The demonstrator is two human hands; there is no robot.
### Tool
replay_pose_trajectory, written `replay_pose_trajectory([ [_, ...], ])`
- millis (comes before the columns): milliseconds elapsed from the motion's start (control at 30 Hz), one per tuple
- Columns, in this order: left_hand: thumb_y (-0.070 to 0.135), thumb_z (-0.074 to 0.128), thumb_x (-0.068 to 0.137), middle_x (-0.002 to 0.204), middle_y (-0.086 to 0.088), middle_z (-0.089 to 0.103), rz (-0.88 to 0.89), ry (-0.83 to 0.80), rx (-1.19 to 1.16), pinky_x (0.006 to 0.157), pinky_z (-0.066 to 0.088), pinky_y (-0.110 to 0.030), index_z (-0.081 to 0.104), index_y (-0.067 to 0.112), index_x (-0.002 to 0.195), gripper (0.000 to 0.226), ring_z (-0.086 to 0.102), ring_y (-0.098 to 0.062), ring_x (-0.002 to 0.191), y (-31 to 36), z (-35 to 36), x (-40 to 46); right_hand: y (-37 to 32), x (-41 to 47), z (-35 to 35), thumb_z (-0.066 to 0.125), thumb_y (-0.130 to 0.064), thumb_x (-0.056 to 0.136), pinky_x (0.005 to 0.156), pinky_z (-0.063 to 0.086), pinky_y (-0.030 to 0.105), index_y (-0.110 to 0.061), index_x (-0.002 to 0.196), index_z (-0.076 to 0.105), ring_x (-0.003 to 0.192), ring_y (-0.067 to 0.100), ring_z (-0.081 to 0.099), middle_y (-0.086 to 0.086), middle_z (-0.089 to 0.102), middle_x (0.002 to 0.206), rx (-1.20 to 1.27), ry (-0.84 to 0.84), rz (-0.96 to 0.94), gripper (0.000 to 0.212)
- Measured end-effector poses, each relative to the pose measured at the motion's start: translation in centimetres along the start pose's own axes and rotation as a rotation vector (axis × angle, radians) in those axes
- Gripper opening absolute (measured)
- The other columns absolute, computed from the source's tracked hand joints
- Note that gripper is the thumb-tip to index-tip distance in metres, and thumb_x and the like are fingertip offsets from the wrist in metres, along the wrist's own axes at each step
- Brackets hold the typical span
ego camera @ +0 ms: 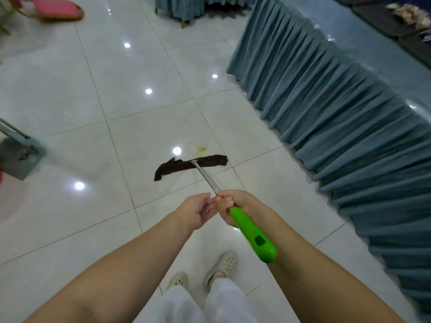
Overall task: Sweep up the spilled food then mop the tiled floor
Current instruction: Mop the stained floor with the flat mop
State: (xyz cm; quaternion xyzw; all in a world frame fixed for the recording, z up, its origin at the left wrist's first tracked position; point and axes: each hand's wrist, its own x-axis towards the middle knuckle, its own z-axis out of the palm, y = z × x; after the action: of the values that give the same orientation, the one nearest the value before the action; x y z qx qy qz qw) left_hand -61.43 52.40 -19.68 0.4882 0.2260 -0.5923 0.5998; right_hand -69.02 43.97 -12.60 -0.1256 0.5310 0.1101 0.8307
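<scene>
Head view, near to far. Item: my two pale perforated clogs (pixel 221 264) on the glossy white tiled floor (pixel 70 229). Item: bright green plastic mop handle (pixel 253 236), my right hand (pixel 229 206) curled tight around its upper end. Item: my left hand (pixel 198 212), fingers loosely extended, tips touching the thin metal mop shaft (pixel 206 177). Item: dark brown cloth mop head (pixel 186 165), flat on a tile. Item: small yellow food stain (pixel 202 149), just beyond the cloth. Item: pleated teal table skirt (pixel 338 113), right.

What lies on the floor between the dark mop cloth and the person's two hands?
In the head view only bare white tile lies there; the metal mop pole passes above it from the dark cloth to the hands.
</scene>
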Motion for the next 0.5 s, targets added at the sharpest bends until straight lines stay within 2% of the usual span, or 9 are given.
replay_pose_trajectory([
  [67,0.007,0.042,0.099,0.069,-0.008,0.066,0.009,0.034,-0.012,0.052,0.057,-0.026,0.051,0.005,0.094,0.011,0.065,-0.013,0.044,1.1,0.1,0.4,-1.7,0.8,0.5,0.044,-0.012,0.100,0.023,0.028,0.010,-0.007,0.074,0.041,0.018,0.007,0.031,0.002,0.034,0.032,0.032,0.004,-0.006,0.026],
  [167,0.007,0.045,0.097,0.081,-0.009,0.063,0.030,0.110,-0.040,0.065,0.052,-0.028,0.053,0.004,0.091,0.010,0.062,-0.016,0.068,2.8,0.3,1.4,-4.7,2.0,1.3,0.045,-0.008,0.097,0.023,0.028,0.011,-0.008,0.070,0.040,0.020,0.008,0.033,0.005,0.039,0.040,0.034,-0.006,-0.021,0.028],
  [367,0.007,0.049,0.095,0.080,-0.009,0.061,0.055,0.274,-0.100,0.061,0.049,-0.025,0.055,0.003,0.082,0.015,0.058,-0.015,0.068,4.8,2.4,3.9,-12.1,3.6,1.1,0.043,-0.008,0.099,0.023,0.027,0.011,-0.007,0.073,0.040,0.020,0.009,0.033,0.006,0.040,0.042,-0.002,-0.025,-0.036,0.026],
  [500,0.006,0.048,0.095,0.078,-0.008,0.059,0.033,0.287,-0.102,0.061,0.048,-0.023,0.055,0.002,0.082,0.015,0.055,-0.014,0.065,5.0,5.4,5.9,-16.6,3.7,-0.9,0.040,-0.011,0.100,0.023,0.026,0.012,-0.008,0.076,0.038,0.020,0.008,0.032,0.001,0.037,0.062,-0.050,-0.026,-0.022,0.025],
])
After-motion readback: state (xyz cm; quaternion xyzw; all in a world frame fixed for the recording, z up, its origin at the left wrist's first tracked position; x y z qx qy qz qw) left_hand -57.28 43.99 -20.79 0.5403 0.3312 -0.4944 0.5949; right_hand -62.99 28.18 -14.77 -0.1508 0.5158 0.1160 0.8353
